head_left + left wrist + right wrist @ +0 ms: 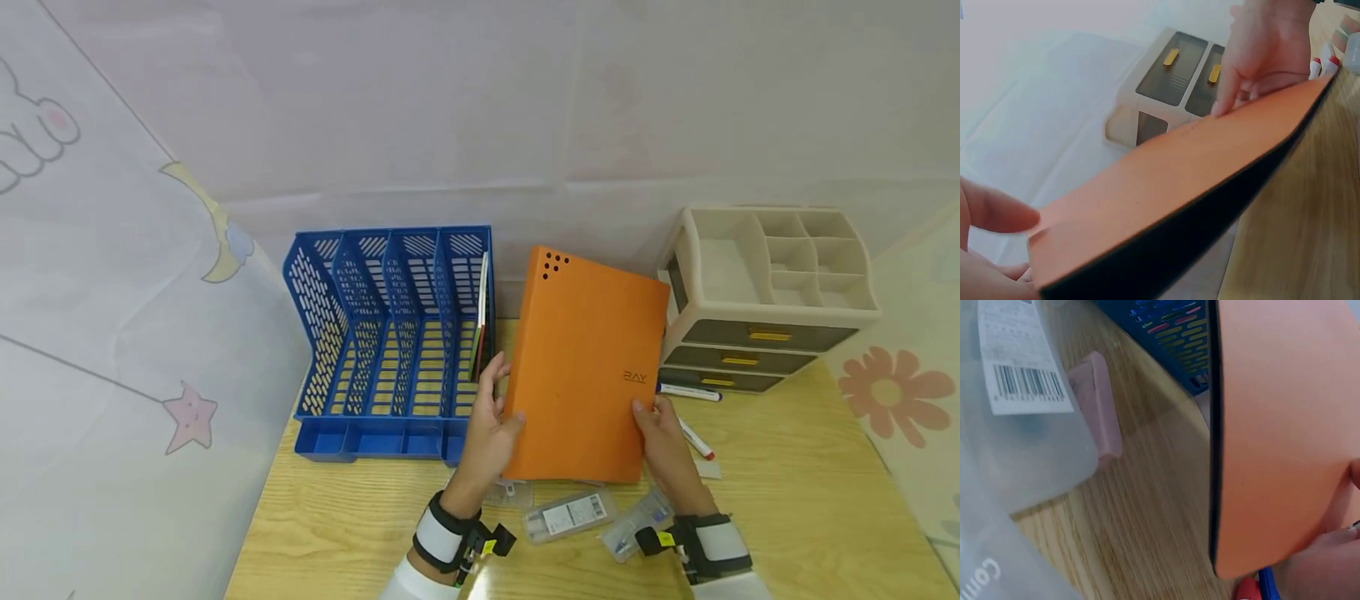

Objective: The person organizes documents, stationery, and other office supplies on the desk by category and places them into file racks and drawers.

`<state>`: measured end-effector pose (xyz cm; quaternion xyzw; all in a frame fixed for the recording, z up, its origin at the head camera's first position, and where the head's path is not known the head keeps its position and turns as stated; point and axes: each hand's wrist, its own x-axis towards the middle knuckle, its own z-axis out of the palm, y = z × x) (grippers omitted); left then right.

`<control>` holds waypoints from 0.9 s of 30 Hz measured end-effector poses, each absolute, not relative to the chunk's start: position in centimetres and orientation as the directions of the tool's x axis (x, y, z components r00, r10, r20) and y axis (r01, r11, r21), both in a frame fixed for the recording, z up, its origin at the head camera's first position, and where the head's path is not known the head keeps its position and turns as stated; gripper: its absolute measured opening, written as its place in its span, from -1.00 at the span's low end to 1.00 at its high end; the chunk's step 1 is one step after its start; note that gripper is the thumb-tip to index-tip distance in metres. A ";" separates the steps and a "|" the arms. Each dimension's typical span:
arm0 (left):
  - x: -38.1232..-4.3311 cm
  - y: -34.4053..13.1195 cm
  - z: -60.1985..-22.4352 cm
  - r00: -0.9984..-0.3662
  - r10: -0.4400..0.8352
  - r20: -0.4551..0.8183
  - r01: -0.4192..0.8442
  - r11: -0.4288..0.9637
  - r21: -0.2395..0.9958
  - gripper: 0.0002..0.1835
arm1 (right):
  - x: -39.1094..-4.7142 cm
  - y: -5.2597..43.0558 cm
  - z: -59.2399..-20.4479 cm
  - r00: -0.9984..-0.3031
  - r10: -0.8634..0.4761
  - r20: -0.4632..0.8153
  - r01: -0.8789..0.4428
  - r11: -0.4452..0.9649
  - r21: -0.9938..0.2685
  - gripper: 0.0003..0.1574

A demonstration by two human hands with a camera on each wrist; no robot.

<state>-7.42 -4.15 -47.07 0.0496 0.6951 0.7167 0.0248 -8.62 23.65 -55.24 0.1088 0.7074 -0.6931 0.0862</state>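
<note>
An orange folder (585,358) with black holes in one corner and "RAY" printed on its cover is held up between both hands, tilted above the table. My left hand (489,437) grips its left edge, thumb on the cover, other fingers beside and partly behind it. At the lower right edge, my right hand (663,433) pinches the folder, with its thumb on the front and its fingers mostly hidden behind. The left wrist view shows the folder's dark underside (1210,231). Left of it stands a blue desktop file rack (375,417), with thin booklets (477,333) upright in its rightmost slot.
A cream drawer organizer (787,315) stands at the back right. Markers (690,392) lie before it. Near the front are a clear case with a barcode label (570,517), another clear pouch (637,525) and a pink item (1100,406). A draped wall closes off the back.
</note>
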 end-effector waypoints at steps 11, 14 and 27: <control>-7.6 -5.1 -47.6 -0.984 0.123 -0.132 -0.145 -0.110 0.983 -0.17 | -8.8 22.9 -55.1 -0.951 0.086 -0.296 0.302 0.065 -0.951 -0.62; -7.8 -5.2 -48.3 -0.974 0.133 -0.182 -0.203 -0.165 0.965 -0.13 | -8.8 22.7 -55.2 -0.958 0.083 -0.274 0.280 0.065 -0.958 -0.64; -8.1 -5.6 -49.7 -0.960 0.209 -0.189 -0.246 -0.291 0.925 -0.22 | -9.3 22.7 -54.5 -0.994 0.043 -0.097 0.104 0.199 -0.975 -0.57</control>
